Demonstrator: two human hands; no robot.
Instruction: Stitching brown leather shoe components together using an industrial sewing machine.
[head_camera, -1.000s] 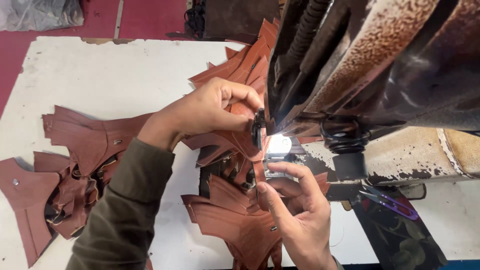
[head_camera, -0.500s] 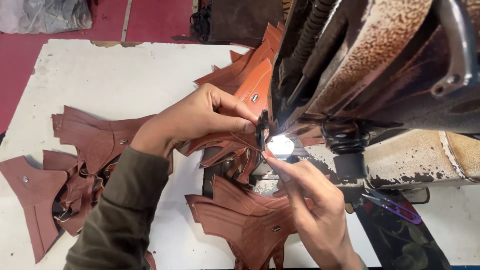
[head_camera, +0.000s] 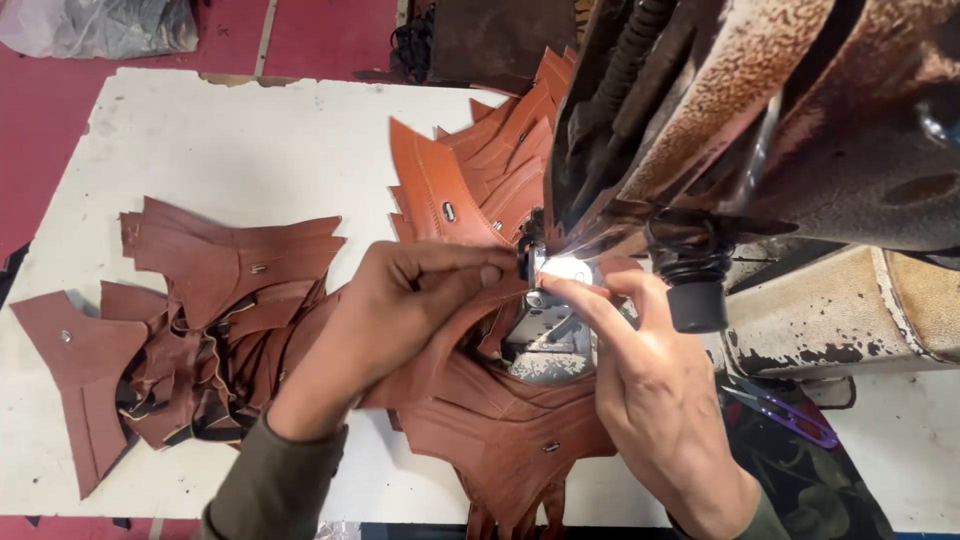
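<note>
The left hand (head_camera: 400, 310) pinches the edge of a brown leather piece (head_camera: 450, 345) between thumb and fingertips, closed on it just short of the lit needle area (head_camera: 560, 270) of the sewing machine (head_camera: 760, 130). The right hand (head_camera: 650, 385) meets it from the opposite side, index finger and thumb pressed at the same spot; whether they clamp the leather or only steady it cannot be told.

Handling — the piece looks light, flexible yet firm enough to hold a curve, probably with a smooth, slightly slick face. Grip it at the edge, close beside the needle, clear of the metal rivets.

Below the grip lie stitched pieces (head_camera: 510, 440); well to the left, a loose pile (head_camera: 200, 310) on the white table (head_camera: 230, 140).
</note>
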